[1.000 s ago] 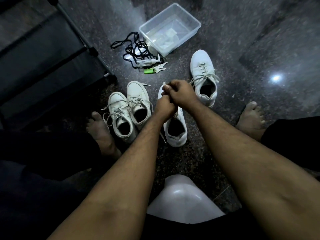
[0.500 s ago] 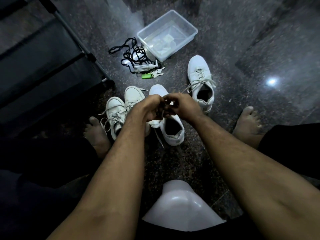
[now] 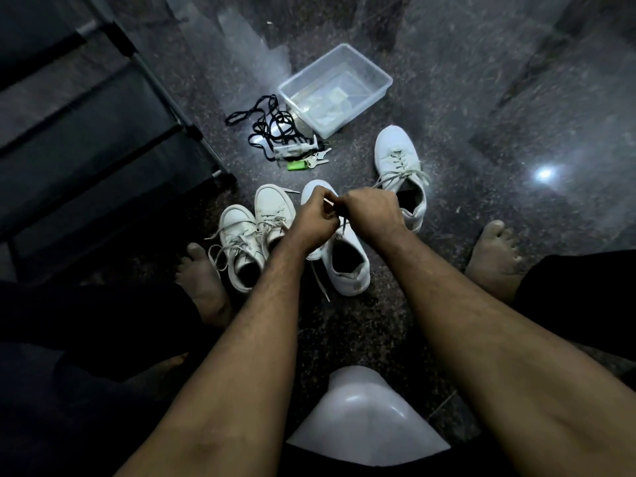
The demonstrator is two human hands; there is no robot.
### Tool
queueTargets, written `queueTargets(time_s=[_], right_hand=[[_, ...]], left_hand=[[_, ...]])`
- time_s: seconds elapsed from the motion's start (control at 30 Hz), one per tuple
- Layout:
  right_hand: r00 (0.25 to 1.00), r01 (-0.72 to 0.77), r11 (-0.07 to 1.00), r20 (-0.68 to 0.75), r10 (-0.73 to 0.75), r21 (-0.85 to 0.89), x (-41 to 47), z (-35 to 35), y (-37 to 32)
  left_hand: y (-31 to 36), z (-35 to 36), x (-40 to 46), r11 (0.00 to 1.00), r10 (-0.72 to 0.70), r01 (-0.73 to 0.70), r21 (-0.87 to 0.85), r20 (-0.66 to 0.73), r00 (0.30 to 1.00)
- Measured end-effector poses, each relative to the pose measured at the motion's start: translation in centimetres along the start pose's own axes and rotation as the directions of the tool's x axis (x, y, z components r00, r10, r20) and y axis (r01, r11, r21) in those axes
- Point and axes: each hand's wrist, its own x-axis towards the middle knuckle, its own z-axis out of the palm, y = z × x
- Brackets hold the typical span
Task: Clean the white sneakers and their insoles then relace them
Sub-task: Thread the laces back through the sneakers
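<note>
Both hands meet above the middle white leather sneaker (image 3: 347, 263), which stands on the dark speckled stone floor (image 3: 481, 132) with its toe pointing away from the person and its opening towards them. The left hand (image 3: 315, 218) has its fingers curled and pinches the pale tip of a white shoelace (image 3: 318, 282), and the right hand (image 3: 373, 211) is curled just beside it, pinching the same lace over the shoe's tongue; a loose length of that lace trails down past the sneaker's left side onto the floor. Left of this shoe stands a pair of white laced sneakers (image 3: 254, 235), side by side and touching, their laces loose and spilling over the sides. A fourth white sneaker (image 3: 401, 170) lies further off to the right, laced, with its ends sprawled. Beyond the shoes, a clear rectangular plastic tub (image 3: 335, 89) sits on the floor, and just beside it lies a tangle of black cord (image 3: 272, 125) with a small white device (image 3: 292, 149), a bunch of keys (image 3: 318, 160) and a bright green fob (image 3: 296, 165). A dark shelf rack with metal posts (image 3: 103, 115) stands at the left. The person's bare feet rest on the floor either side of the shoes, and the rounded front of a white plastic seat (image 3: 364, 418) shows between the forearms.
</note>
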Motion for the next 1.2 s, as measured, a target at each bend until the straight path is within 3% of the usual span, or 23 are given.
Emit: queueTargets(time_s=[0.1,0.2,0.33,0.43,0.53,0.67,0.83,0.97,1.1,1.2], right_hand=[[0.995,-0.024,0.999,-0.096,0.027,0.03,0.2,-1.9,0.2],[0.987,-0.078,0.99,-0.131,0.094,0.121,0.5,-3.5,0.1],[0.973,-0.228,0.946,0.022,0.229,0.233,0.6,-2.7,0.4],[0.92,-0.39,0.833,0.21,0.332,0.392,0.1,0.1,0.9],[0.886,-0.464,0.674,0.304,0.351,0.575,0.1,1.6,1.5],[0.881,-0.472,0.617,0.359,0.308,0.629,0.4,2.2,1.9],[0.864,-0.503,0.447,0.423,0.272,0.74,0.1,3.0,1.5],[0.841,-0.538,0.308,0.474,0.262,0.785,-0.3,2.4,1.0],[0.837,-0.547,0.32,0.499,0.223,0.774,-0.6,2.2,1.4],[0.861,-0.509,0.466,0.426,0.279,0.724,-0.1,3.3,1.9]], left_hand=[[1.5,-0.1,0.2,0.984,0.071,-0.095,-0.153,-0.156,0.985],[2.7,-0.3,0.5,0.978,0.108,-0.15,-0.147,-0.26,0.96],[2.3,0.2,0.3,0.989,0.124,-0.138,-0.045,-0.235,0.964],[0.8,0.9,-0.1,0.987,0.139,-0.121,0.101,-0.196,0.971],[0.8,0.9,0.1,0.948,0.194,-0.15,0.282,-0.136,0.972],[0.9,0.5,0.6,0.846,0.172,-0.111,0.521,-0.072,0.982],[0.3,0.8,-0.1,0.889,0.106,-0.037,0.456,-0.125,0.986],[-0.1,1.1,-0.7,0.914,0.125,-0.062,0.401,-0.135,0.983],[-1.2,1.0,-0.7,0.938,0.091,-0.032,0.344,-0.158,0.983],[-1.3,0.6,-0.2,0.973,0.005,0.041,0.227,-0.199,0.98]])
